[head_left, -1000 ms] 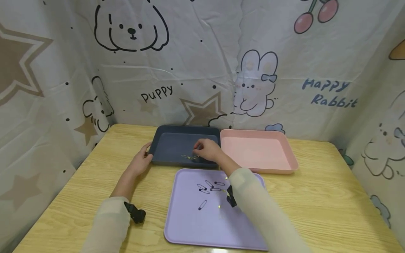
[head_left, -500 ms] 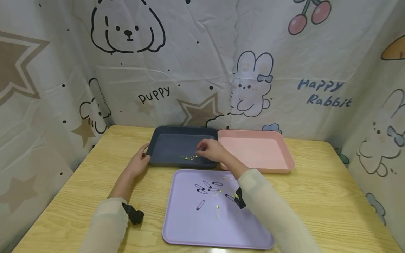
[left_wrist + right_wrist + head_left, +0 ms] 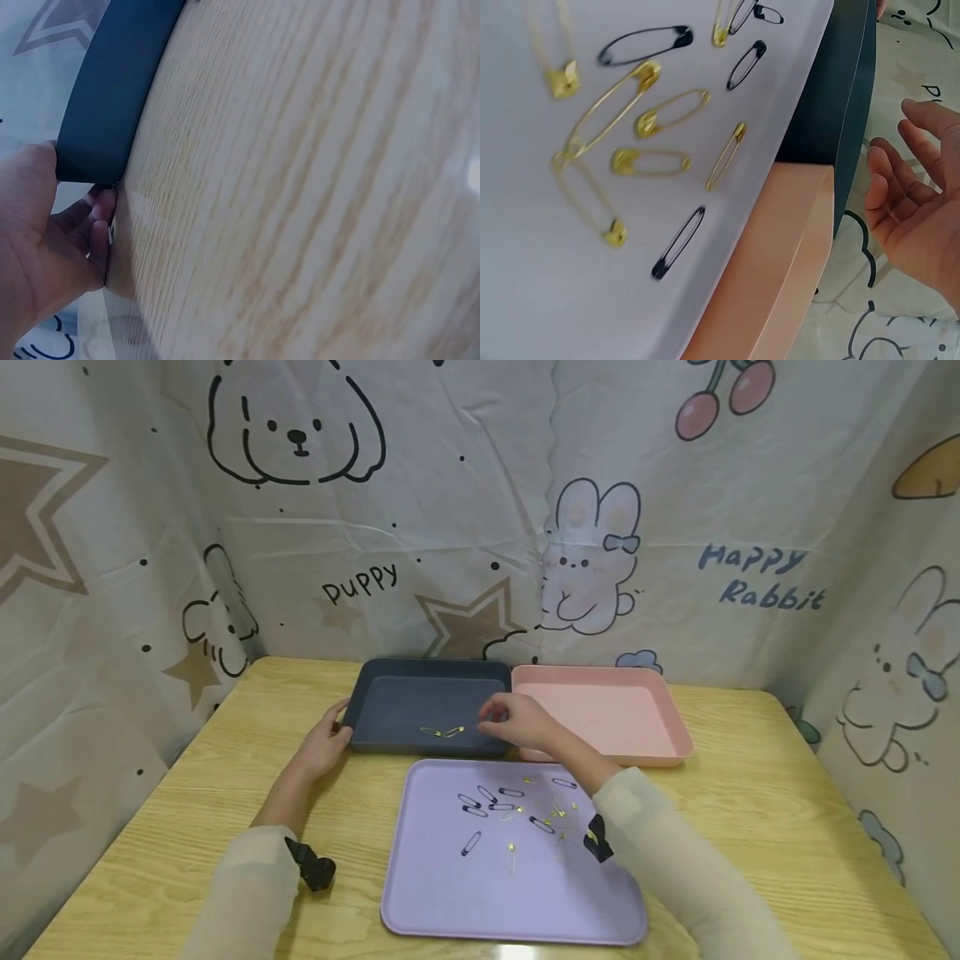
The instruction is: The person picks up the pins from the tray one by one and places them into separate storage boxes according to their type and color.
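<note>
left hand (image 3: 324,748) grips smooth dark tray (image 3: 397,706) corner | right hand (image 3: 521,723) relaxed, empty

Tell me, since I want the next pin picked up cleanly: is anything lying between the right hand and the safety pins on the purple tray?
Nothing visible does. The right hand hovers empty over the near edge of the dark blue tray, and the safety pins lie loose on the purple tray just in front of it, uncovered.
</note>
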Motion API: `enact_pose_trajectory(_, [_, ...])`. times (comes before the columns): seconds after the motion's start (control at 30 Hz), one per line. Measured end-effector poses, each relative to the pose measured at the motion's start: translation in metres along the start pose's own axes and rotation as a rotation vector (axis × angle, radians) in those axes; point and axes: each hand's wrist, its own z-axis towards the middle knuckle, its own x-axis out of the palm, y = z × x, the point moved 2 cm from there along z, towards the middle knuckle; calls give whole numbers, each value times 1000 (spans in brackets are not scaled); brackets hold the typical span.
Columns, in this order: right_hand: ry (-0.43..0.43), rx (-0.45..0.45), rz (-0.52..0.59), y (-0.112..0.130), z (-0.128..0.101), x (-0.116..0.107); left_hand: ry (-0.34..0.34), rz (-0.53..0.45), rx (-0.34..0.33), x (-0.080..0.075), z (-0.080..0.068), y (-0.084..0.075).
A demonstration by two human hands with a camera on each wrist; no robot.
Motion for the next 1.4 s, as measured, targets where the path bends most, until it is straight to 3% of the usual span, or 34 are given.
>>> enact_pose_trajectory(0.3, [-31, -2, 40, -14, -24, -8, -7, -13, 1, -2, 0, 1])
enact_pose_trajectory(0.7, [13, 48, 52, -31, -77, -8, -4, -21, 10, 1, 2, -1])
enact_pose_trajectory(0.93, [100, 10, 57, -40, -106, 1, -10, -3, -6, 0, 0, -1])
enact_pose_trajectory(1.13, [188, -69, -12, -47, -126, 10, -13, 25, 7, -1, -1, -2])
enact_pose_trajectory(1.4, [206, -69, -59, -45, -137, 13, -15, 27, 2, -1, -1, -2])
